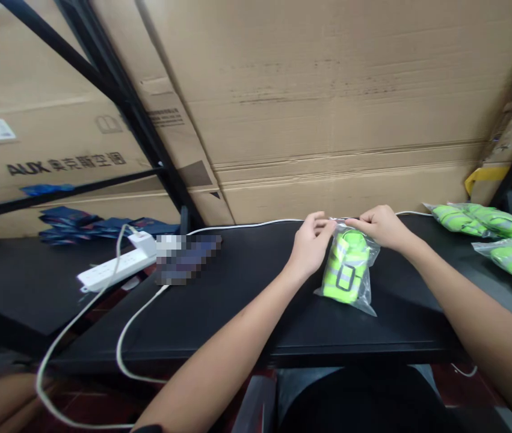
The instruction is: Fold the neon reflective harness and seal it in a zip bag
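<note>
Left hand (312, 243), right hand (382, 227) pinching bag (350, 270)

White power strip (118, 269) w/ white cable (120, 343) on black worktop (237, 307); AUX cardboard boxes (328, 120) behind, blue pkgs (70, 225) far left.

We look through one camera worn on the person's head, placed above and just behind the near edge of the black workbench (237, 300) and tilted forward and down across it. The left hand (310, 246) and right hand (382, 227) sit close to us near the frame's middle, at the bench's far side, around a bagged hi-vis vest (346, 267). Cardboard cartons (328, 108) rise beyond the bench and fill the upper frame. The corners appear somewhat bent, perhaps from a wide lens.
</note>
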### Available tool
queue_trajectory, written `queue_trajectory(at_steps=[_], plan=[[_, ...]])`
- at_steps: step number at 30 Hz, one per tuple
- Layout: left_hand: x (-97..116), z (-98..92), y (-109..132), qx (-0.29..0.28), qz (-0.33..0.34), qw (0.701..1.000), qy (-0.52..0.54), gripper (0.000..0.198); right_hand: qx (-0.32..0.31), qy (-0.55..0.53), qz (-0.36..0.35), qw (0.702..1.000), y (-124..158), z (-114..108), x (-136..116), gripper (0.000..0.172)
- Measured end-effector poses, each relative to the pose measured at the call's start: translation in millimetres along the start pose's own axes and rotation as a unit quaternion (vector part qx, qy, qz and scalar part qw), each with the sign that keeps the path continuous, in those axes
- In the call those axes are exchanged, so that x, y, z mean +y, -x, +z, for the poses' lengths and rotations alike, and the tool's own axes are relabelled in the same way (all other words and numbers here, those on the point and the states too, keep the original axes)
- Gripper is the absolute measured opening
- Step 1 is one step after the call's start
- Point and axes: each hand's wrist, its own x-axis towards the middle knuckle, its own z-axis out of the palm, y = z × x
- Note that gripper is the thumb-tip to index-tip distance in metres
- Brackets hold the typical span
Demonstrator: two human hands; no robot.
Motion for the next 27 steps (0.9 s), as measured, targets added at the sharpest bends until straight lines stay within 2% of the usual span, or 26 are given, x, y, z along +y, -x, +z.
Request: queue_trajectory(at_steps=[2,4,6,7,9,11,14,17,20,23,27], plan=[[4.6,-3.1,5.9,-0.031,0.015,0.985,-0.169,0.07,0.012,-0.004,0.03,0.999,-0.8,13.7,5.0,0.064],[9.2,-4.8,12.1,-0.099,0.02,0.931,-0.35,0.083,0.01,-0.006,0.064,0.998,-0.7,26.5,9.9,0.061],[11.0,-6.8,14.9,-0.156,0.015,0.866,-0.475,0.081,-0.012,-0.004,0.085,0.996,0.1,34.4,13.9,0.062],[10.4,-8.8,14.3,-0.171,0.012,0.843,-0.51,0.077,-0.027,0.001,0.087,0.996,0.7,35.7,15.3,0.062],[6.3,-17.0,8.4,-0.177,0.001,0.82,-0.544,0.066,-0.052,0.023,0.08,0.995,2.1,33.5,17.3,0.058],[-0.1,-31.4,-2.1,-0.159,-0.014,0.812,-0.562,0.061,-0.065,0.054,0.068,0.994,3.3,27.7,18.3,0.052],[-11.2,-61.2,-21.9,-0.101,-0.049,0.79,-0.603,0.059,-0.079,0.09,0.059,0.991,4.4,21.3,18.5,0.049],[-22.5,-91.5,-40.7,-0.038,-0.098,0.769,-0.631,0.048,-0.095,0.117,0.057,0.987,4.2,21.2,18.1,0.047],[-33.0,-113.5,-53.0,0.0,-0.155,0.761,-0.63,0.039,-0.11,0.146,0.062,0.981,3.2,20.2,18.2,0.046],[-38.3,-121.2,-56.4,0.048,-0.192,0.751,-0.629,0.043,-0.112,0.183,0.075,0.974,1.5,9.7,20.2,0.047],[-34.8,-110.0,-53.3,0.108,-0.173,0.742,-0.639,0.051,-0.073,0.258,0.141,0.953,-1.8,-19.5,28.9,0.052]])
